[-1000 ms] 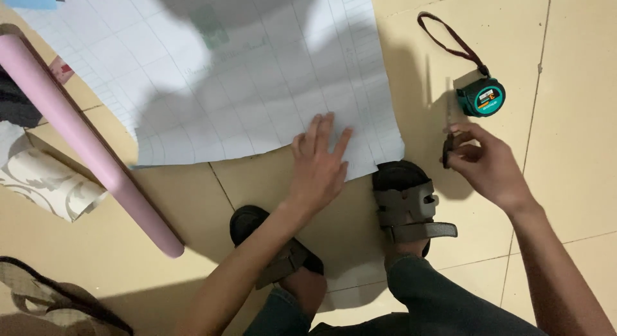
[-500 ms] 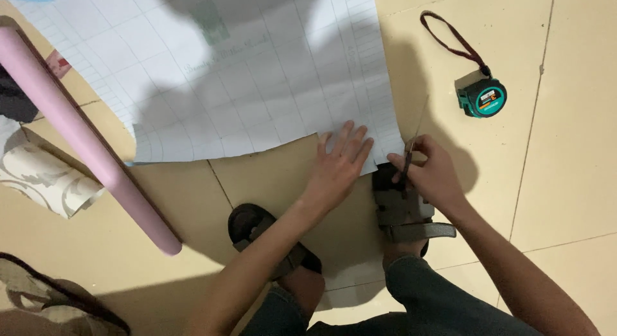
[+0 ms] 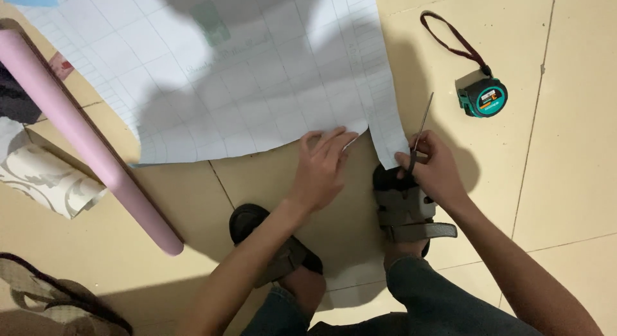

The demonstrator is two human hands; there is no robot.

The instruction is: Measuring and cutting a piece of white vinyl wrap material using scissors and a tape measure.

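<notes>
Head view: a large gridded sheet (image 3: 225, 72) lies flat on the tiled floor (image 3: 578, 181), its near edge running just in front of the person's two sandalled feet. A short cut opens that near edge close to its right corner, leaving a narrow strip hanging to the right of the slit. The left hand (image 3: 324, 165) lies spread with its fingers pressing the sheet's edge just left of the cut, grasping nothing. The right hand (image 3: 430, 169) is clenched around the handles of a pair of scissors (image 3: 421, 127), whose slim blades point away from the person along the sheet's right edge; whether the blades are parted cannot be told. A green tape measure (image 3: 483, 97) with a dark strap sits on bare floor to the right, well apart from the sheet. A pink roll (image 3: 83, 124) lies slantwise along the sheet's left edge, with a patterned cloth (image 3: 45, 178) beside it. The floor to the right of the hands lies open.
</notes>
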